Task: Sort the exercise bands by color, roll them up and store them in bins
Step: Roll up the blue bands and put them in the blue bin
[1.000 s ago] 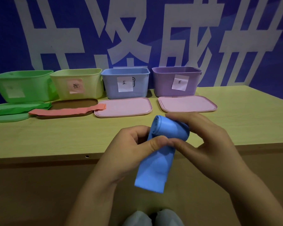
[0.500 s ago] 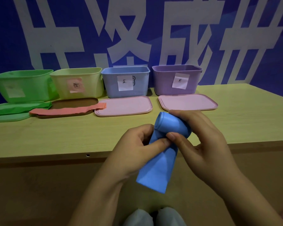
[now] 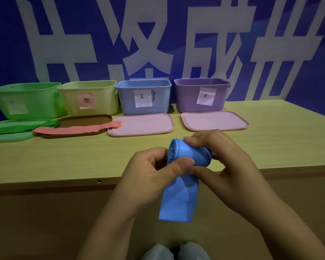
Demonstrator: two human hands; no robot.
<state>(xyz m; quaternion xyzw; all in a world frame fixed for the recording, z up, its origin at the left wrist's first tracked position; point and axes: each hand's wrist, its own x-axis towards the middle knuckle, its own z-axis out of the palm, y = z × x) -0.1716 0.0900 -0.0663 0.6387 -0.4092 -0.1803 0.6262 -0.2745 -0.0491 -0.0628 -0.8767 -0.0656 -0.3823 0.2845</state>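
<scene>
Both forearms enter from the bottom edge of the head view and converge toward centre, hands meeting just in front of the near table edge. Left hand (image 3: 150,171): fingers curled, knuckles up, thumb extended rightward and pressing on the blue exercise band (image 3: 184,177) just below its rolled portion; thumb tip touches the right thumb. Right hand (image 3: 225,162): fingers arched over the top and far side of the roll, fingertips on its upper edge, thumb beneath, so the roll is pinched between fingers and thumb; wrist angled inward.
</scene>
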